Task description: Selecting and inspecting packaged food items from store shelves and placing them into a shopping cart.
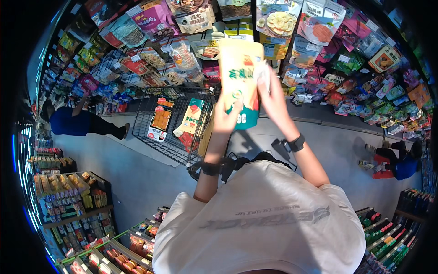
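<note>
A cream-and-green stand-up snack pouch (pixel 241 56) is raised in front of the shelf display, held between both hands. My left hand (pixel 227 114) grips its lower left side, with the thumb across the front. At the pouch's right edge, my right hand (pixel 272 90) is closed and blurred, with a small white thing (pixel 263 72) at its fingers that I cannot make out. Below and to the left stands a black wire shopping cart (pixel 160 149). In it lie a similar cream pouch (pixel 192 118), a tray pack of orange-brown food (pixel 161 118) and a red package (pixel 188 139).
Hanging bags of dried snacks (pixel 183 53) fill the shelves ahead. A brown cardboard piece (pixel 206 132) stands by the cart's near end. One person (pixel 73 120) is at the left shelves; another (pixel 403 164) is low at the right. Display bins (pixel 119 255) are behind me.
</note>
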Action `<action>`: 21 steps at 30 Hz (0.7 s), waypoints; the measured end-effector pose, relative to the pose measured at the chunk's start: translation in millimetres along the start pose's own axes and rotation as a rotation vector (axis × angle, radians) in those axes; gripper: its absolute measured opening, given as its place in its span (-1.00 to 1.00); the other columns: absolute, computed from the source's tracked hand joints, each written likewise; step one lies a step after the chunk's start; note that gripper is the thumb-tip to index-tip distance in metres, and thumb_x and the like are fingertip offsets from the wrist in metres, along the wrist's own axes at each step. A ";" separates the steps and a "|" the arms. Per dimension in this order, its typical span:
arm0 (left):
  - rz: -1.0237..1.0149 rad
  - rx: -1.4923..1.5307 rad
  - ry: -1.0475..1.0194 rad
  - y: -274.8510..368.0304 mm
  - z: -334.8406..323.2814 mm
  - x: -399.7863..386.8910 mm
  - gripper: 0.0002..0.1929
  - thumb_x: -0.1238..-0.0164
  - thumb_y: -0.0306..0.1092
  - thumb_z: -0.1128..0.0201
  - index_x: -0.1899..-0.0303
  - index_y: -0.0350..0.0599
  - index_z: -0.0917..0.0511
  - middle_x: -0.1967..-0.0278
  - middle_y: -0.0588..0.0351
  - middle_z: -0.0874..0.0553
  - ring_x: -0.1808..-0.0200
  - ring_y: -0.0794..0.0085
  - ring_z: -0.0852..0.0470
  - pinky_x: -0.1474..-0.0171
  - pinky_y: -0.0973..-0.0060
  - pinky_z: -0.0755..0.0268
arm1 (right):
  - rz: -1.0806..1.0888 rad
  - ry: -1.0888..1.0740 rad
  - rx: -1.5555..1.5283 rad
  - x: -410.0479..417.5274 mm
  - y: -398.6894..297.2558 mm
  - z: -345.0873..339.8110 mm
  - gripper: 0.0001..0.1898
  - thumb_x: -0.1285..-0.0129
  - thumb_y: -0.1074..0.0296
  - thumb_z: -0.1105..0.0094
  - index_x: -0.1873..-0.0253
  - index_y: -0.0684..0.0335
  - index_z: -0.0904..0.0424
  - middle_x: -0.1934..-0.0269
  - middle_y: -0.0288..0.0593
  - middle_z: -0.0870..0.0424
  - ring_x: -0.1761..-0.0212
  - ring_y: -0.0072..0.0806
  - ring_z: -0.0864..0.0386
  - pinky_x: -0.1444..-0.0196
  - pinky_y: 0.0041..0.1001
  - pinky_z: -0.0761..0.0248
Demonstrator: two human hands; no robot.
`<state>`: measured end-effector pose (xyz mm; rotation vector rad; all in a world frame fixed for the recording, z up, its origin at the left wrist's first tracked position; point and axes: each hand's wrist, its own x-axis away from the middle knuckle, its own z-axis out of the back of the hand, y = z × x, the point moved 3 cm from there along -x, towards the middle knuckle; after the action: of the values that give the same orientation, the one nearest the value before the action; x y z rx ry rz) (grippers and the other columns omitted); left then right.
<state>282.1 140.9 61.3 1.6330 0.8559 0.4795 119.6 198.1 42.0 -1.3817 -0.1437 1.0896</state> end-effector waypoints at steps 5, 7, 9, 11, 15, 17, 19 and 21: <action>0.017 0.268 0.266 -4.7 5.7 -18.7 -0.47 -0.72 -0.04 0.09 -0.42 -0.29 -0.31 -0.23 -0.05 -0.58 -0.22 0.36 -0.58 -0.29 0.43 -0.42 | 0.036 -0.128 0.075 48.4 -45.8 -23.9 -0.49 -0.53 0.34 -0.01 -0.50 0.35 -0.29 -0.52 0.25 -0.24 -0.60 0.07 -0.16 -0.59 -0.18 -0.04; 0.013 0.227 0.296 -12.3 14.9 -18.6 -0.42 -0.73 0.04 0.14 -0.44 -0.27 -0.29 -0.25 -0.06 -0.57 -0.24 0.33 -0.58 -0.30 0.42 -0.41 | 0.269 -0.284 0.251 53.3 -67.0 -27.0 -0.44 -0.40 0.44 -0.15 -0.48 0.22 -0.37 -0.51 0.19 -0.27 -0.59 0.07 -0.17 -0.58 -0.11 -0.06; 0.201 0.462 0.268 -23.9 19.1 -16.0 -0.45 -0.74 0.00 0.16 -0.44 -0.27 -0.28 -0.27 -0.06 -0.56 -0.24 0.30 -0.59 -0.30 0.38 -0.42 | 0.286 -0.363 0.304 50.7 -85.8 -21.9 -0.41 -0.30 0.48 -0.22 -0.45 0.11 -0.43 -0.50 0.12 -0.30 -0.58 0.06 -0.19 -0.56 -0.07 -0.10; 0.251 0.493 0.266 -24.4 18.0 -13.9 -0.46 -0.75 -0.01 0.17 -0.44 -0.25 -0.29 -0.28 -0.06 -0.56 -0.26 0.29 -0.58 -0.31 0.36 -0.42 | 0.344 -0.406 0.333 41.4 -84.3 -20.1 -0.42 -0.31 0.46 -0.22 -0.45 0.11 -0.43 -0.49 0.07 -0.34 -0.58 0.06 -0.20 -0.54 -0.06 -0.12; 0.137 0.462 0.277 -15.6 10.2 -14.2 -0.48 -0.74 -0.02 0.16 -0.44 -0.22 -0.29 -0.28 -0.06 -0.57 -0.30 0.26 -0.58 -0.35 0.29 -0.44 | 0.004 -0.064 0.027 17.8 -20.3 -13.6 -0.51 -0.46 0.30 -0.14 -0.41 0.32 -0.40 -0.40 0.14 -0.45 -0.49 -0.08 -0.37 -0.50 -0.24 -0.21; 0.177 0.574 0.312 -13.2 10.4 -12.7 -0.50 -0.74 -0.04 0.16 -0.41 -0.21 -0.31 -0.29 -0.06 -0.57 -0.28 0.21 -0.61 -0.35 0.16 -0.49 | -0.430 -0.133 -0.426 11.9 -2.2 -7.0 -0.49 -0.52 0.22 -0.11 -0.41 0.41 -0.36 -0.34 0.04 -0.52 -0.39 -0.24 -0.49 -0.44 -0.39 -0.29; 0.201 0.614 0.360 -18.8 17.8 -17.3 -0.51 -0.72 0.01 0.14 -0.36 -0.16 -0.40 -0.24 -0.02 -0.64 -0.20 0.22 -0.68 -0.24 0.17 -0.58 | -0.723 -0.243 -0.968 13.1 -14.3 1.3 -0.52 -0.58 0.16 -0.06 -0.42 0.32 -0.35 -0.25 -0.18 -0.59 -0.24 -0.53 -0.57 -0.24 -0.49 -0.43; 0.342 0.860 0.220 -29.2 20.2 -17.3 -0.48 -0.72 0.03 0.18 -0.38 -0.17 -0.39 -0.28 -0.07 -0.61 -0.28 0.15 -0.62 -0.36 0.07 -0.46 | -0.709 -0.184 -0.970 17.5 -14.7 -1.1 -0.53 -0.60 0.15 -0.03 -0.43 0.29 -0.36 -0.26 -0.19 -0.59 -0.24 -0.53 -0.56 -0.25 -0.46 -0.42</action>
<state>277.2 116.4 30.8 2.5789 1.0237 0.5741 137.5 212.0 45.3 -1.8314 -1.3292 0.5141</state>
